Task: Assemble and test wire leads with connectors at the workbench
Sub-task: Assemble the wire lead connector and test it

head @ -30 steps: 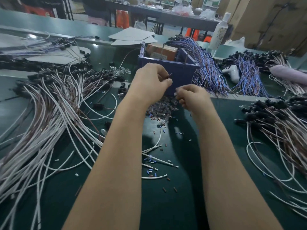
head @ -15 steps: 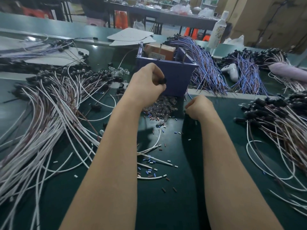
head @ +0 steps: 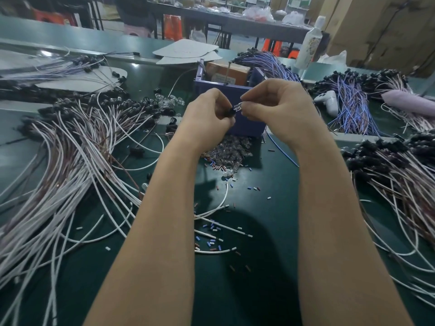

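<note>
Both hands are raised in front of the purple bin (head: 247, 123). My left hand (head: 208, 114) pinches a small black connector (head: 231, 112) between thumb and fingers. My right hand (head: 275, 107) pinches a small clear part (head: 238, 106) and holds it against the black connector. Below the hands a pile of small clear parts (head: 227, 151) lies on the green bench. Loose short white wire leads (head: 219, 217) and tiny coloured sleeve pieces lie in front of that pile.
A big fan of white and brown leads with black connectors (head: 70, 147) covers the left. A similar bundle (head: 400, 175) lies at the right. Blue-purple leads (head: 350, 109), a white controller-shaped object (head: 328, 101) and a bottle (head: 310, 41) stand behind. A cardboard box (head: 227, 71) sits in the bin.
My right hand has risen from the parts pile with a clear part and met my left hand, which stayed raised with the black connector.
</note>
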{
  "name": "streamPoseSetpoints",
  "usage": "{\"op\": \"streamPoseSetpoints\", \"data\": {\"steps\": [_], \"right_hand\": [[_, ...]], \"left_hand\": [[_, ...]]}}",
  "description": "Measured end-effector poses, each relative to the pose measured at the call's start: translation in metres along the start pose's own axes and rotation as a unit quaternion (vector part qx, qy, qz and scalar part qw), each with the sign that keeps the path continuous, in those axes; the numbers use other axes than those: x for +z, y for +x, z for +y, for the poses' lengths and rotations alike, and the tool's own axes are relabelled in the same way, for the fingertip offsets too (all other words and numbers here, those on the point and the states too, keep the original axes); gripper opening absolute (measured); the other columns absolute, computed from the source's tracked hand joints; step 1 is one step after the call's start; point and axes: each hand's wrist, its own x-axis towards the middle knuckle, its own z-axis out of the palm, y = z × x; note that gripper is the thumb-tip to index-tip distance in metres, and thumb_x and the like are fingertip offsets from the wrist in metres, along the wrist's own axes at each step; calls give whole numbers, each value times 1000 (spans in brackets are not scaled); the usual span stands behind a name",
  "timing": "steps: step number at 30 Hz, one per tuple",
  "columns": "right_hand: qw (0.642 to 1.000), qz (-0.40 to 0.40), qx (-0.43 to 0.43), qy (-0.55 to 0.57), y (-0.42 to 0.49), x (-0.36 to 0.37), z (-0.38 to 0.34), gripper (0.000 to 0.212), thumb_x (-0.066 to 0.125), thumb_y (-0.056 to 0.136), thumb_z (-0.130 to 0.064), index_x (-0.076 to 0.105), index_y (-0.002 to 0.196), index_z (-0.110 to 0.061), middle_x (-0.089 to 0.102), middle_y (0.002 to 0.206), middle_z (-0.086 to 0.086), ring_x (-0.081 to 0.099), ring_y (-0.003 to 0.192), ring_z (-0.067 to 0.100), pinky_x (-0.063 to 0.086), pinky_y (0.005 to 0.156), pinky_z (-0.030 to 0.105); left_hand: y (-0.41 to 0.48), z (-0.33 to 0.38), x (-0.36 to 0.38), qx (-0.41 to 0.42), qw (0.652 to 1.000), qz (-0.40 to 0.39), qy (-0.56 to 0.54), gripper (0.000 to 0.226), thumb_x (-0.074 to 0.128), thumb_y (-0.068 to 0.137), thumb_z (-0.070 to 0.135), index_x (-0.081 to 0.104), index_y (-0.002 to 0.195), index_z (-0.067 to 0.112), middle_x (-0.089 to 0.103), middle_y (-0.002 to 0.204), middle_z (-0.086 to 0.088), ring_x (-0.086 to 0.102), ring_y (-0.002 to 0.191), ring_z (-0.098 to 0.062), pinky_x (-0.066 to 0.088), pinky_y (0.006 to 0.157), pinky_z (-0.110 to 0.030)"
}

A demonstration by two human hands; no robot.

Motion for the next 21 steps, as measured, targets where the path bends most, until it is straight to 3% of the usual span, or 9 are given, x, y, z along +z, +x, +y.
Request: {"op": "streamPoseSetpoints", "data": {"steps": [9, 16, 21], "right_hand": [[993, 30, -26, -115, 4, 1, 5, 6, 71, 80, -12, 71, 85, -16, 71, 82, 0, 66, 80, 13, 54, 80, 28], [985, 26, -27, -169, 6, -5, 6, 6, 71, 80, -14, 70, 82, -20, 70, 85, 3, 64, 80, 14, 50, 75, 22], [996, 10, 0, -91, 5, -6, 9, 7, 70, 82, -12, 72, 85, -18, 71, 79, 5, 65, 75, 15, 54, 78, 28]], "left_hand": [[-3, 4, 0, 34, 997, 2, 72, 8, 66, 85, 13, 62, 90, 19, 67, 82, 2, 58, 72, -10, 41, 61, -15], [-4, 7, 0, 52, 992, -4, 114, 8, 67, 85, 20, 62, 87, 27, 61, 73, 13, 58, 74, -11, 44, 72, -24], [-5, 9, -1, 83, 990, 1, 110, 7, 67, 85, 19, 67, 92, 19, 61, 76, 7, 57, 73, -12, 44, 69, -20]]}}
